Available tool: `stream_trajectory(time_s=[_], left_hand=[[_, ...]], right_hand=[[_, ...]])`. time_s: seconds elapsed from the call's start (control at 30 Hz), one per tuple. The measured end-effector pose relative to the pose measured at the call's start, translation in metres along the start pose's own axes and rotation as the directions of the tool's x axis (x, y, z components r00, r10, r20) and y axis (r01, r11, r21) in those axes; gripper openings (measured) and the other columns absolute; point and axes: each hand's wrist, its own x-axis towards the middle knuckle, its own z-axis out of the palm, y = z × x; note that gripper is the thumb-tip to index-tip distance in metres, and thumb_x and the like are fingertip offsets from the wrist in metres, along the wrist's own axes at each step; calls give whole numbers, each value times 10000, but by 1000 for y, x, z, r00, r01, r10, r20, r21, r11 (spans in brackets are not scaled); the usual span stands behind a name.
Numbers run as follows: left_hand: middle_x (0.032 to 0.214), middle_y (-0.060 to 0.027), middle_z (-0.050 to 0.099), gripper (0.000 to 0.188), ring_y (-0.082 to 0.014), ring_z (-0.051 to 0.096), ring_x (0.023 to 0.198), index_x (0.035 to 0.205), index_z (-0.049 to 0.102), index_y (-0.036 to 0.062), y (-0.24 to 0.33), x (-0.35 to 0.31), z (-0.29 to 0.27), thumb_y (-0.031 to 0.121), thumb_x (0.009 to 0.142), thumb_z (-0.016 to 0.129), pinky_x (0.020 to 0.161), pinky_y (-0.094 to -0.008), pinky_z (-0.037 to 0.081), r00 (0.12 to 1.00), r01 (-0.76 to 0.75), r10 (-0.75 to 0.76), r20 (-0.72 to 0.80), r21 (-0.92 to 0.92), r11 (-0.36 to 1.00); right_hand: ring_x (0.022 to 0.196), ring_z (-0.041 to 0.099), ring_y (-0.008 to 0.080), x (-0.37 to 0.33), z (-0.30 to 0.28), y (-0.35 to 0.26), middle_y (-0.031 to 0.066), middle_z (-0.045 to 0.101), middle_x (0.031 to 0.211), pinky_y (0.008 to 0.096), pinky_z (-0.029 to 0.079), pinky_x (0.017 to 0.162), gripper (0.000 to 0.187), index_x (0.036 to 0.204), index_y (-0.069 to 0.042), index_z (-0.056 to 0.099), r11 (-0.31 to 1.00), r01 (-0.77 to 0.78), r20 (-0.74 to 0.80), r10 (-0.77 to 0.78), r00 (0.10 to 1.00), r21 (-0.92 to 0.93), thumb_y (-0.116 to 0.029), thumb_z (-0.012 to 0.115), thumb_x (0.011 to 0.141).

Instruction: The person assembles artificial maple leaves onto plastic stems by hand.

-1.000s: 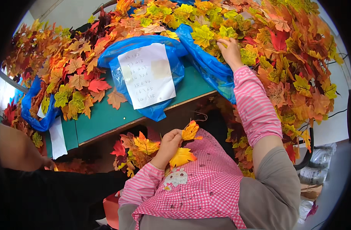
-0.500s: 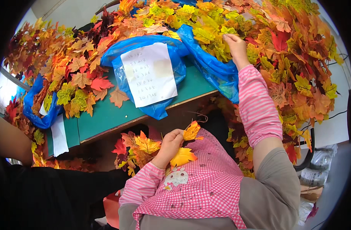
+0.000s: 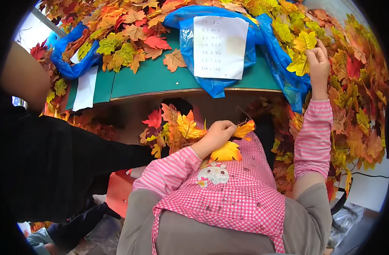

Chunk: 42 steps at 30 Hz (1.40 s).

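My left hand [image 3: 220, 132] is closed on a leaf garland over my lap. An orange-yellow artificial leaf [image 3: 244, 129] sticks out past its fingertips, and a yellow leaf [image 3: 226, 152] hangs below the hand. More red, orange and yellow leaves [image 3: 187, 126] of that bunch spread out to the left of it. At the upper right, my right hand [image 3: 319, 64] pinches a yellow artificial leaf [image 3: 305, 41] at the edge of the blue bag [image 3: 274, 53]. A second yellow leaf [image 3: 300, 65] lies against these fingers; whether the two are joined I cannot tell.
A green table [image 3: 147, 80] carries heaps of autumn leaves [image 3: 122, 46]. On it, a white handwritten sheet [image 3: 220, 46] rests on blue plastic. More leaf garlands [image 3: 351, 114] hang at the right. Another person's dark sleeve [image 3: 75, 157] reaches in from the left, beside a red stool [image 3: 119, 193].
The view has shifted, so the table sits higher and further right. My right hand has drawn back toward me, with yellow leaves now at its fingers. My left hand keeps its hold.
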Motion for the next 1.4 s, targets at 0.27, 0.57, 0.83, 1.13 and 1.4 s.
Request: stream_trajectory(time_s=[0.27,0.57,0.83,1.13,1.4], left_hand=[[761,4,589,193,-75,518,689,914,643,-28,-1,-4,2,118,893,519,616,-240,436,999,26,-26,33,-1,1000],[760,-28,628,203,-94,552,698,936,650,-22,7,-11,6,157,901,559,631,-275,464,998,-54,59,-27,155,986],[796,-184,666,184,-292,660,714,947,646,-22,22,-13,10,136,888,573,631,-371,496,982,-156,184,-37,384,910],[692,-71,616,157,-101,543,615,965,631,-38,17,-14,7,106,920,585,551,-265,437,958,-142,212,-195,322,936],[733,-139,631,153,-170,592,623,968,633,-24,22,-13,12,110,903,598,572,-309,470,921,-231,321,-220,357,905]], right_hand=[[896,557,81,-14,-1,32,-3,643,949,228,426,820,146,952,-10,648,755,-483,186,449,874,443,-143,613,900],[822,557,52,-38,-18,-48,-27,608,919,204,456,735,147,1051,-40,630,652,-203,69,225,972,730,-144,600,952],[851,578,130,-138,17,-102,52,597,908,257,469,768,95,985,-7,586,859,-435,707,131,695,269,-52,537,916],[817,625,245,-110,-6,-66,115,630,864,326,486,752,118,951,-19,606,976,-150,735,-14,678,157,-115,583,886],[865,565,75,-88,-18,-36,-32,596,892,226,454,765,89,980,-28,623,814,-451,613,154,775,366,-77,568,931]])
